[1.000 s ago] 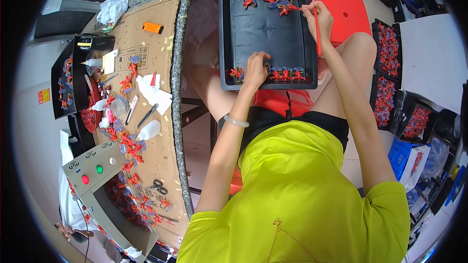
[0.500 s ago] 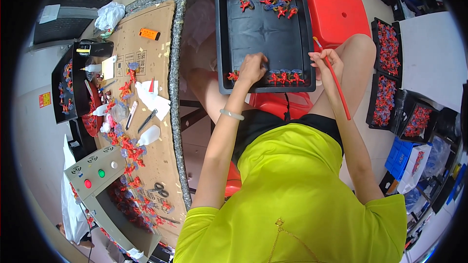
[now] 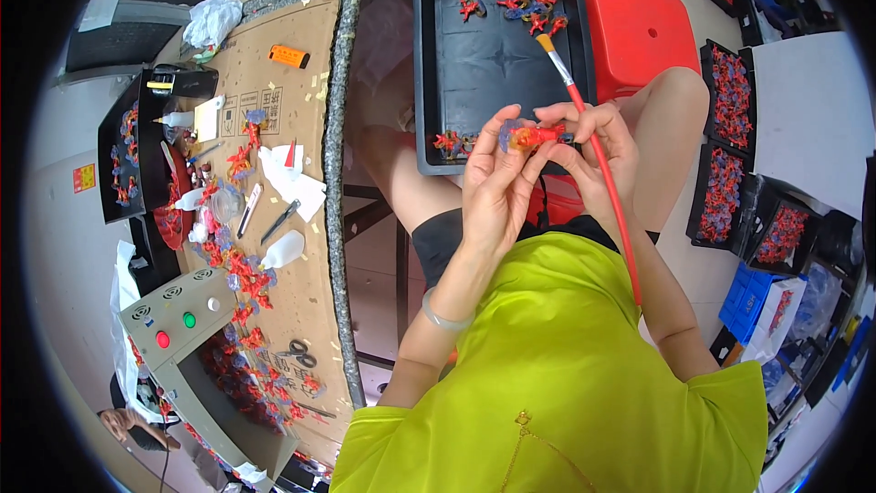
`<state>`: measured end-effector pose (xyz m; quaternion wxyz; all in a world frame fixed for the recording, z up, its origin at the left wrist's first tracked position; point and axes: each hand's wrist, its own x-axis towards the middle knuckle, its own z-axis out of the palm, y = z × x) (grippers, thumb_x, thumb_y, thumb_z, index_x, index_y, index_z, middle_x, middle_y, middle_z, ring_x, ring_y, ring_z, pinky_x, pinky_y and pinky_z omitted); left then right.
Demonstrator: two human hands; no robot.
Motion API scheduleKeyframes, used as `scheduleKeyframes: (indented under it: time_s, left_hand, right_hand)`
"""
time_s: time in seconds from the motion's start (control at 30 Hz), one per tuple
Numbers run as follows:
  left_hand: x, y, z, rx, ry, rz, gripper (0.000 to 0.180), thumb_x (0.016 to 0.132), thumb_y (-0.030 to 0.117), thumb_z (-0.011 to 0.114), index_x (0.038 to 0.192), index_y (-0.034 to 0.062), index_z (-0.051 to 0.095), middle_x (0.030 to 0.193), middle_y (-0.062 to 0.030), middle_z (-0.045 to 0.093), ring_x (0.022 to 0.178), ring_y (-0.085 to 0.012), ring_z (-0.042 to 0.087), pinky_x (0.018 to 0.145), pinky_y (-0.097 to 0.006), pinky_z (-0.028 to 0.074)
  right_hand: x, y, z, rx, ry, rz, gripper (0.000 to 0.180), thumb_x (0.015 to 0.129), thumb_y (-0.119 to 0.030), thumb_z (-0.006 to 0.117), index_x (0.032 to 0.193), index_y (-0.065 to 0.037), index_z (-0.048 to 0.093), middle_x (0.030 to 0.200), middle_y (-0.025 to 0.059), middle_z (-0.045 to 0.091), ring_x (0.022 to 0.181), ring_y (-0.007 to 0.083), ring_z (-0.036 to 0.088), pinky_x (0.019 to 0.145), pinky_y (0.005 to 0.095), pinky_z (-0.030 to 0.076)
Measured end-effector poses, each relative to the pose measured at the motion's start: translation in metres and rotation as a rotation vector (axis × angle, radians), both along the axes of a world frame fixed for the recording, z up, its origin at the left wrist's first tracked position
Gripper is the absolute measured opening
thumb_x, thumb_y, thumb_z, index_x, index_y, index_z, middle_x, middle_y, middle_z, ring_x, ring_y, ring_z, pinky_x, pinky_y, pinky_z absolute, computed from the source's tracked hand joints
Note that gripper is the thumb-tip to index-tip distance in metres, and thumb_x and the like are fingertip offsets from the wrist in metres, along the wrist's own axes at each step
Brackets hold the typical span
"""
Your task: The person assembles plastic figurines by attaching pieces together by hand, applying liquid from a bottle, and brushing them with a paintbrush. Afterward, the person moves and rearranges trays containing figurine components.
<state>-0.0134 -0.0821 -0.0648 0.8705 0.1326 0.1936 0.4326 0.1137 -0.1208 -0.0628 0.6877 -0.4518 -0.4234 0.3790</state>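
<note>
While the black tray (image 3: 438, 64) rests across the knees, the left hand (image 3: 497, 183) pinches a red figurine (image 3: 532, 136) at the tray's 5 o'clock corner; the right hand (image 3: 593, 141) grips a red-handled brush (image 3: 598, 164). Cardboard-covered bench (image 3: 301, 82) lies at 9 o'clock.

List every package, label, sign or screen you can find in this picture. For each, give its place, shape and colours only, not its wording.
Small sticker: far left surface, rectangular, orange-red and yellow.
Cardboard sheet: flattened packaging covering the bench, brown with black printed symbols.
Control box: lower left on the bench, grey, with a red button, a green button and a white one.
Blue box: floor at right, rectangular.
No screens visible.
</note>
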Motion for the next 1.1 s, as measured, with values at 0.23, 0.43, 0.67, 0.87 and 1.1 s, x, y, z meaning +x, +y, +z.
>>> scheduleKeyframes:
  time_s: [0.23,0.43,0.67,0.87,1.1]
  left_hand:
    - [-0.008,-0.003,0.006,0.177,0.324,-0.11,0.033,0.091,0.002,0.05,0.122,-0.0045,0.043,0.112,-0.0125,0.056,0.106,-0.0174,0.056,0.09,-0.032,0.05]
    - [-0.023,-0.001,0.01,0.367,0.449,-0.201,0.031,0.087,0.001,0.059,0.115,-0.0063,0.049,0.109,-0.0155,0.06,0.101,-0.0233,0.061,0.083,-0.033,0.053]
    - [-0.023,-0.007,0.012,0.27,0.383,-0.089,0.031,0.087,0.008,0.061,0.114,-0.0056,0.052,0.111,-0.0202,0.06,0.103,-0.0297,0.061,0.084,-0.031,0.053]
    - [-0.025,-0.011,0.013,0.259,0.367,-0.059,0.03,0.085,0.007,0.063,0.111,-0.0047,0.054,0.107,-0.0187,0.062,0.101,-0.0295,0.062,0.083,-0.03,0.053]
    - [-0.027,-0.016,0.016,0.268,0.388,-0.03,0.031,0.083,0.007,0.066,0.11,-0.0045,0.054,0.106,-0.0182,0.061,0.096,-0.027,0.063,0.083,-0.033,0.053]
  right_hand:
    - [0.012,0.008,0.02,-0.195,0.083,0.095,0.02,0.081,0.007,0.061,0.08,-0.003,0.043,0.09,0.0159,0.063,0.086,0.0138,0.062,0.078,0.0259,0.051]
    - [0.023,0.008,0.036,-0.27,-0.067,0.138,0.01,0.087,-0.003,0.058,0.096,0.001,0.055,0.089,0.0102,0.064,0.083,0.0126,0.061,0.074,0.0238,0.048]
    - [0.039,-0.017,0.072,0.004,-0.237,0.044,0.036,0.094,-0.027,0.052,0.108,0.004,0.061,0.081,0.0067,0.064,0.074,0.0101,0.056,0.066,0.0239,0.043]
    - [0.032,-0.015,0.083,0.04,-0.711,0.145,0.019,0.084,-0.017,0.063,0.085,0.001,0.064,0.07,0.0074,0.061,0.059,0.0181,0.052,0.056,0.0282,0.039]
    - [0.028,-0.008,0.08,0.107,-0.616,0.132,0.016,0.086,-0.014,0.06,0.083,0.001,0.064,0.072,0.0086,0.063,0.059,0.0173,0.054,0.053,0.0285,0.04]
